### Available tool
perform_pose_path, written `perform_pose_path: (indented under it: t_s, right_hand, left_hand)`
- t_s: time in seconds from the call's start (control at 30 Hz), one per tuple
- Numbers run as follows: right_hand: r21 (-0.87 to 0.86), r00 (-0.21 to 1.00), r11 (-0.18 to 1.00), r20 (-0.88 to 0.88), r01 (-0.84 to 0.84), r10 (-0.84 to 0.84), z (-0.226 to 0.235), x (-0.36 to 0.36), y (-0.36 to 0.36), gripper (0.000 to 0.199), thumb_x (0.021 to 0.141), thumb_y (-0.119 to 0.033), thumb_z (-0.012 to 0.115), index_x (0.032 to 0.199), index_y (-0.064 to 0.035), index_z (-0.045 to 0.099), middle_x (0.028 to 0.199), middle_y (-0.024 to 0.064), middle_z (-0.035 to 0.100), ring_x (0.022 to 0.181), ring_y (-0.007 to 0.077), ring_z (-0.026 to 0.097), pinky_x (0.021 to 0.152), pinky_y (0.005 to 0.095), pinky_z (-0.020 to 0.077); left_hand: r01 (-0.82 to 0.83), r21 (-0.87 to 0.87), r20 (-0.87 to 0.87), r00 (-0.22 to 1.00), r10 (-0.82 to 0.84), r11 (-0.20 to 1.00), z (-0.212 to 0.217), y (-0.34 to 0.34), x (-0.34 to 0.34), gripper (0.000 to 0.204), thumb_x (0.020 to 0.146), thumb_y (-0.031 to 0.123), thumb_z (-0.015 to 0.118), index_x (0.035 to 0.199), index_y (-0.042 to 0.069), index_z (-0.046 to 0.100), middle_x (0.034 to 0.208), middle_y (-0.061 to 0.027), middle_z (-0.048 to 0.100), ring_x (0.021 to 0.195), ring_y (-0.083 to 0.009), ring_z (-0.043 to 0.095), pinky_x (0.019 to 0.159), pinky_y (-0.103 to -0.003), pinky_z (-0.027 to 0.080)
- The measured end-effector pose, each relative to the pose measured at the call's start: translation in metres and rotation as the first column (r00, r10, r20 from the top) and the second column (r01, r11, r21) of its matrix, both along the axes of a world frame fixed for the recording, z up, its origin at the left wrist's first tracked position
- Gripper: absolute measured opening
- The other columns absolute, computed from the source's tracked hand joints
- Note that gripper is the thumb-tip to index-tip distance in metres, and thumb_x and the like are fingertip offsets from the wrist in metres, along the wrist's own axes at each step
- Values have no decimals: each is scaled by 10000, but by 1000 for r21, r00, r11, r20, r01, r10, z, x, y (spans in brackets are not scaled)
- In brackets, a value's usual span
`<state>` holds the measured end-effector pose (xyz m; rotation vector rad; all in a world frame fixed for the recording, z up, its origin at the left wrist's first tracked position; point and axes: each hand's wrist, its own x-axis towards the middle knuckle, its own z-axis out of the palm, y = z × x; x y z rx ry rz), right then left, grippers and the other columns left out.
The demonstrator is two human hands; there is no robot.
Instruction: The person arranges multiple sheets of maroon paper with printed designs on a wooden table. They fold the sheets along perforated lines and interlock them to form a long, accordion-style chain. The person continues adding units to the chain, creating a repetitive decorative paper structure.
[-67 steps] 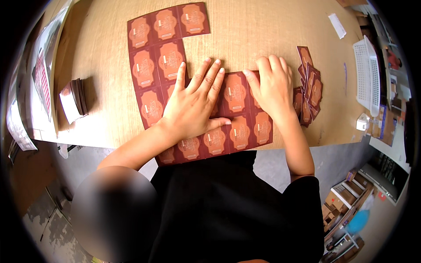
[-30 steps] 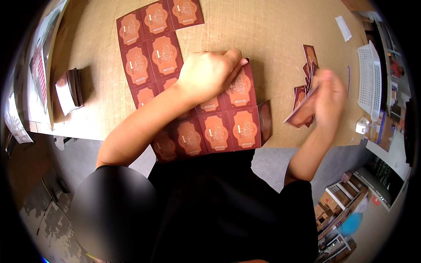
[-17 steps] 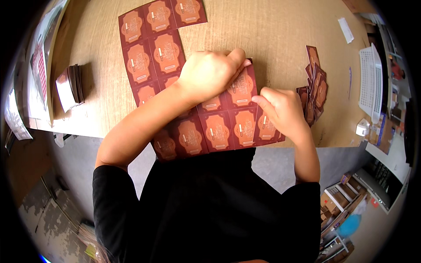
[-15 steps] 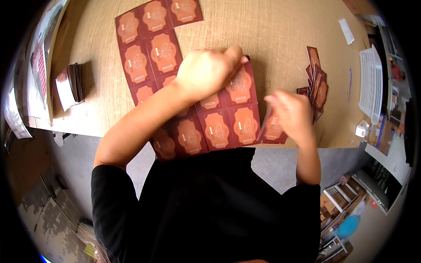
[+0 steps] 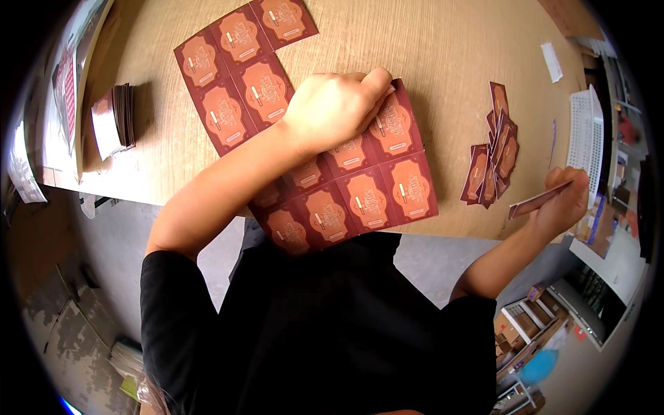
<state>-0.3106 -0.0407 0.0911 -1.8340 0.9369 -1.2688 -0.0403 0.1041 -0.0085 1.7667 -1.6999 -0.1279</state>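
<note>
A large dark-red sheet of joined cards (image 5: 363, 198), with orange panels, lies at the front of the table and reaches slightly past the front edge. My left hand (image 5: 339, 107) is closed on the sheet near its upper right corner. My left forearm crosses over its middle and hides some panels. Off to the right, my right hand (image 5: 564, 197) is closed around a single card (image 5: 539, 202), apart from the sheet and held edge-on. Between the sheet and that hand, a loose pile of separate cards (image 5: 492, 155) lies fanned on the table.
A neat stack of cards (image 5: 114, 121) stands at the left of the wooden table (image 5: 415, 41). Plastic-wrapped material (image 5: 62, 104) lines the far left edge. A white plastic basket (image 5: 584, 138) and a white strip (image 5: 551, 62) are at the right.
My right hand has moved right, away from the sheet, carrying a card that has come off its right end. The sheet has turned a little under my left hand.
</note>
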Motion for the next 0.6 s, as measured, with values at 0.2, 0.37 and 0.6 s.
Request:
perform_pose_path:
  t_s: [0.2, 0.37, 0.6]
  right_hand:
    - [-142, 877, 873, -198, -467, 437, -27, 82, 29, 283, 882, -211, 533, 711, 11, 495, 623, 27, 429, 557, 139, 407, 505, 261, 327]
    - [-112, 592, 657, -563, -746, 577, -49, 168, 41, 270, 810, -232, 602, 688, 4, 550, 718, 101, 531, 652, 252, 538, 590, 338, 433]
    - [133, 394, 693, -740, -708, 545, -45, 173, 50, 264, 825, -289, 577, 751, -42, 521, 573, 96, 545, 542, 267, 584, 478, 362, 449]
  left_hand:
    - [168, 143, -15, 986, -167, 975, 8, -1, 12, 173, 834, 151, 538, 951, 24, 534, 622, -150, 564, 596, -303, 583, 551, -375, 464]
    - [476, 275, -502, 812, -297, 835, 32, 9, 44, 271, 717, 100, 604, 949, -20, 531, 728, -137, 555, 649, -236, 535, 602, -309, 428]
    - [533, 166, -668, 680, -303, 830, 22, 12, 50, 361, 660, 35, 630, 977, -52, 482, 751, -182, 573, 748, -316, 579, 665, -369, 437]
